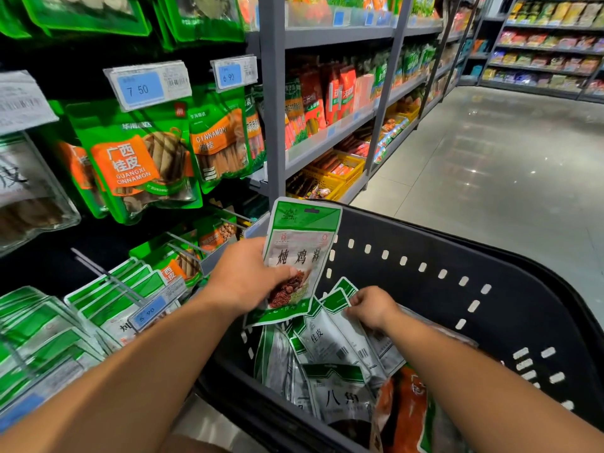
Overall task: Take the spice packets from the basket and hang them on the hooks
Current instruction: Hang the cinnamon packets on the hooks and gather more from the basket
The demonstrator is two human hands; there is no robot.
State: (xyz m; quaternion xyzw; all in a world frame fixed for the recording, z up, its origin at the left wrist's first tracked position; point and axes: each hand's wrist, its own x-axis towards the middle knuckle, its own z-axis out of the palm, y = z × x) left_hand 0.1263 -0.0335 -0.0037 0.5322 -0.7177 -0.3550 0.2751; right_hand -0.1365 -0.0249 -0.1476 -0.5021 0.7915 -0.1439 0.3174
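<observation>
A black plastic basket (457,289) sits in front of me with several green-and-white spice packets (340,380) lying in it. My left hand (248,279) grips one green-and-white packet (300,253) upright above the basket's left rim, thumb across its front. My right hand (371,305) reaches down into the basket, and its curled fingers pinch the top of another packet (333,335) in the pile. Metal hooks (108,276) stick out of the dark display wall at the left, some loaded with matching packets (108,295).
Green cinnamon bags (137,158) hang above the hooks under blue price tags (143,88). Grey shelving (327,138) with snacks runs along the aisle to the right. Shiny grey floor (490,165) opens beyond the basket. An orange packet (405,407) lies at the basket's near end.
</observation>
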